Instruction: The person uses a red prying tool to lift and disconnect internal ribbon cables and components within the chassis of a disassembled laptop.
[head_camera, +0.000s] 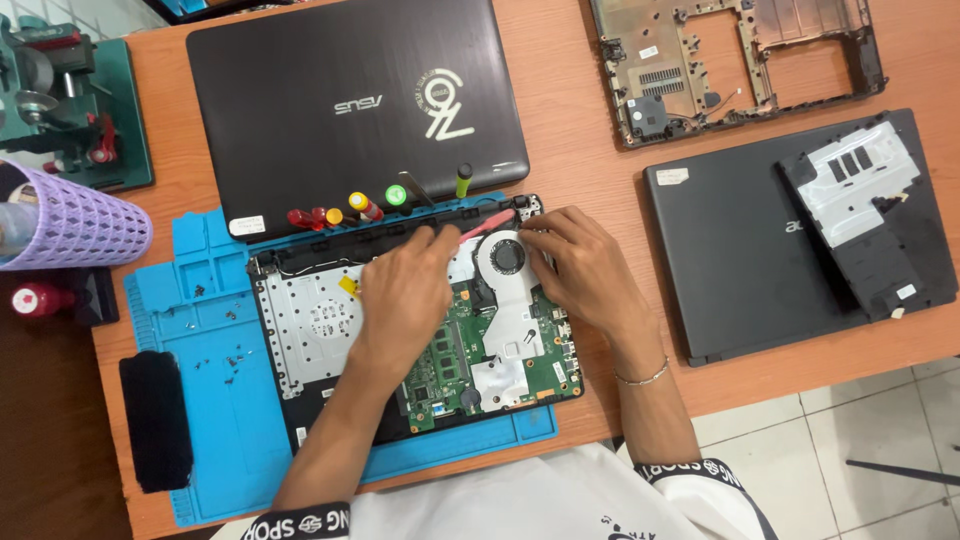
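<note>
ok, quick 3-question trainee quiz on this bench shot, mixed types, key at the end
1. True or false: the opened laptop lies on a blue mat.
2. What does the left hand hold at the top edge? A) pink tool B) soldering iron C) brush
3. Which hand is beside the cooling fan, with a bracelet on its wrist?

Key: 1 true. 2 A, the pink tool. 3 the right hand.

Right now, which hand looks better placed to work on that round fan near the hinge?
Probably the right hand: its fingertips rest at the top edge of the opened laptop, right beside the fan. The left hand lies across the board, holding a pink tool towards the hinge.
</note>
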